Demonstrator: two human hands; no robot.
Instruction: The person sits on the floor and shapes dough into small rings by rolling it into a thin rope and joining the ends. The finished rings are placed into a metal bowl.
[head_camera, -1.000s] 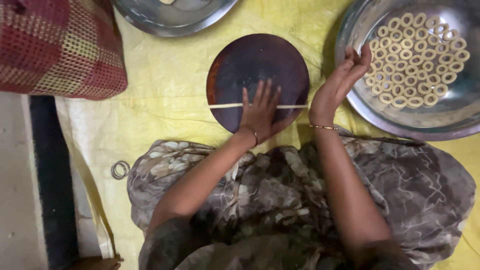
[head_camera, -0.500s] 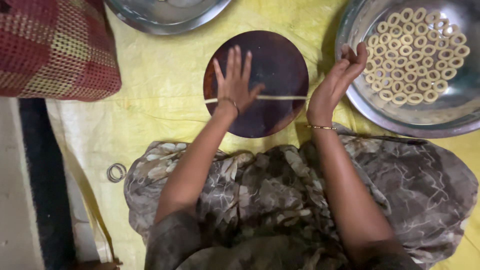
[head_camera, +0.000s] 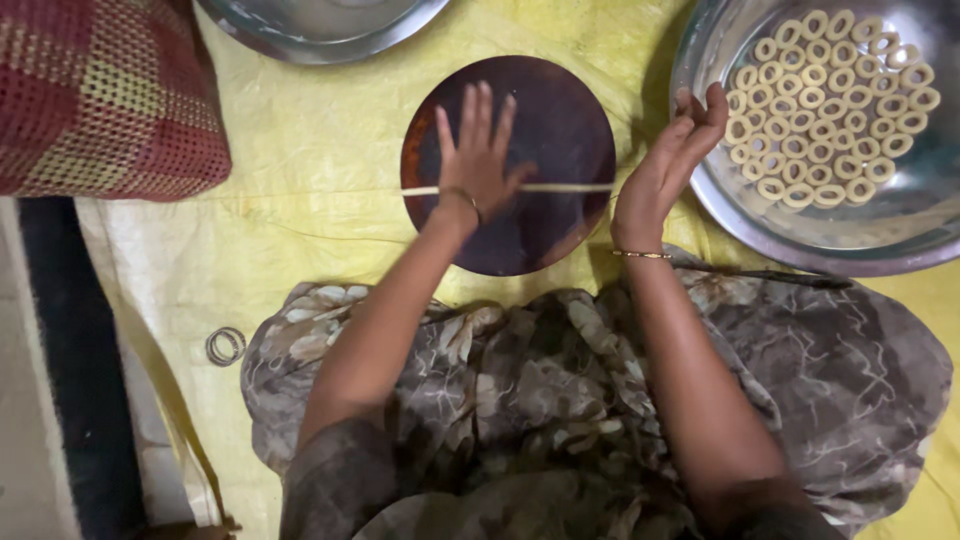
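A round dark brown board (head_camera: 560, 120) lies on a yellow sheet (head_camera: 320, 170). Across it stretches a thin pale rope of dough (head_camera: 570, 187). My left hand (head_camera: 478, 150) presses flat on that rope, fingers spread and pointing away from me. My right hand (head_camera: 672, 150) hovers at the board's right edge beside a large steel bowl (head_camera: 730, 215), fingers curled together; whether it pinches anything I cannot tell. Several small pale dough rings (head_camera: 830, 100) lie in rows inside the bowl.
Another steel bowl (head_camera: 320, 30) sits at the top edge. A red and yellow woven cushion (head_camera: 100, 100) lies at the upper left. Metal bangles (head_camera: 226, 346) rest on the sheet near my knee. A dark strip (head_camera: 70, 380) runs along the left.
My left hand has slid forward over the dough rope, from the board's near edge to its middle. My right hand has stayed at the bowl's rim.
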